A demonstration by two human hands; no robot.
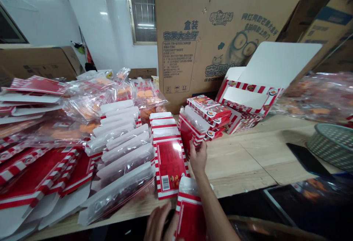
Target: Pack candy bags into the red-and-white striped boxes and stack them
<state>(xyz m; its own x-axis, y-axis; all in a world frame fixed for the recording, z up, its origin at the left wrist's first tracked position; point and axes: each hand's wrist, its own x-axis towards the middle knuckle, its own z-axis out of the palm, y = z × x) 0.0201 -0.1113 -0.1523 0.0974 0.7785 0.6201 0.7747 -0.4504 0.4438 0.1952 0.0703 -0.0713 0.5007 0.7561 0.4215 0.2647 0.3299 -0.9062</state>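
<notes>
Nearest me, the left hand [160, 220] is curled at the left edge of the near carton [191, 211], which juts past the tabletop [234, 160] edge; blur and cropping leave me unable to tell whether it grips. The right hand [199, 158] reaches over that carton, thumb and fingers pinched narrow on the near lower corner of the upright carton [189, 132]. I'd keep that pinch light, since thin card dents easily, and hold the mouth upward so nothing slides out; my forearm should stay clear of the near carton's flap.

A little farther, the front red carton [169, 160] lies in an overlapping row between the hands and the leaning cartons [125, 154], whose mouths show clear plastic wrapping inside. Behind the upright carton sit stacked printed boxes [211, 107], then a striped display box [242, 105] with its white lid raised; I can't see its contents. Off right is a perforated basket [327, 128], its inside hidden from me. Farthest stands a big cardboard box [179, 9].
</notes>
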